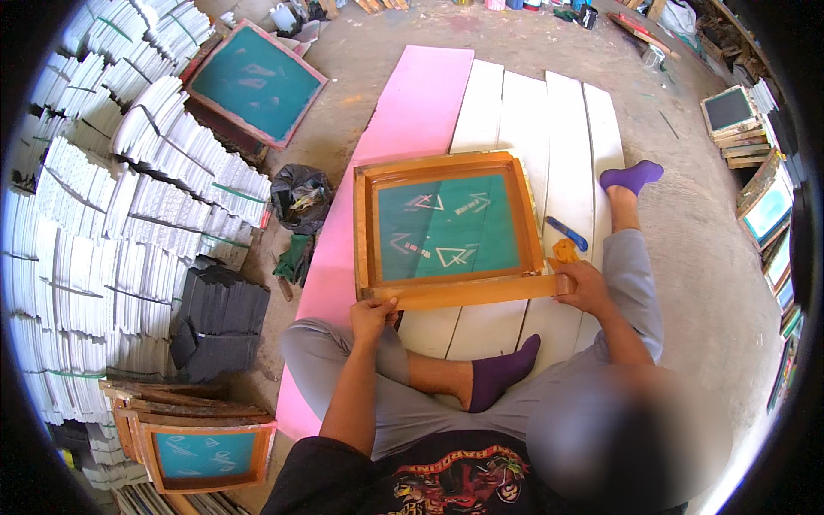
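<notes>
A wooden screen-printing frame with green mesh and pale triangle and arrow shapes lies on white boards in front of me. A long wooden squeegee bar rests along the frame's near edge. My left hand grips the bar's left end. My right hand holds its right end. I sit on the floor with legs in grey trousers and purple socks.
A pink sheet lies left of the boards. A blue tool and orange cloth sit by the frame's right side. Stacks of white pieces, dark pieces, a black bag and more frames stand left.
</notes>
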A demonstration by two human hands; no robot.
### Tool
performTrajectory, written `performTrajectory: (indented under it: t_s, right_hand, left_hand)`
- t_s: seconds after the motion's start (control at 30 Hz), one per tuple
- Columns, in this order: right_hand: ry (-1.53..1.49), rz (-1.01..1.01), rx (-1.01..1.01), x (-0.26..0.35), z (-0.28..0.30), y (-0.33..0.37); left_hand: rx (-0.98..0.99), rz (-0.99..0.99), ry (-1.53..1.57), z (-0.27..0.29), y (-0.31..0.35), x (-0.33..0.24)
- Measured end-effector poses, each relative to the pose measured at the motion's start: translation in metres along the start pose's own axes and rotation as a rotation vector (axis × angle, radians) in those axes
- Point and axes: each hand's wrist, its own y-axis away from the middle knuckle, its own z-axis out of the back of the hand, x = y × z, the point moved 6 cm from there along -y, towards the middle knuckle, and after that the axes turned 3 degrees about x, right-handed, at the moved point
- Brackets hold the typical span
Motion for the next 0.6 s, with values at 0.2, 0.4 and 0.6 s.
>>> performTrajectory:
  t_s: [0.2,0.4,0.6]
  right_hand:
    - [-0.129,-0.031,-0.065,-0.002,-0.002,0.009]
    - [-0.035,0.043,-0.097,0.01,0.01,0.003]
    - [0.002,0.099,-0.082,0.028,0.026,-0.011]
  left_hand:
    - [0.012,0.01,0.09,-0.001,0.0,0.001]
    - [0.074,-0.018,0.106,0.003,0.003,-0.011]
    - [0.101,-0.07,-0.023,0.022,-0.004,-0.034]
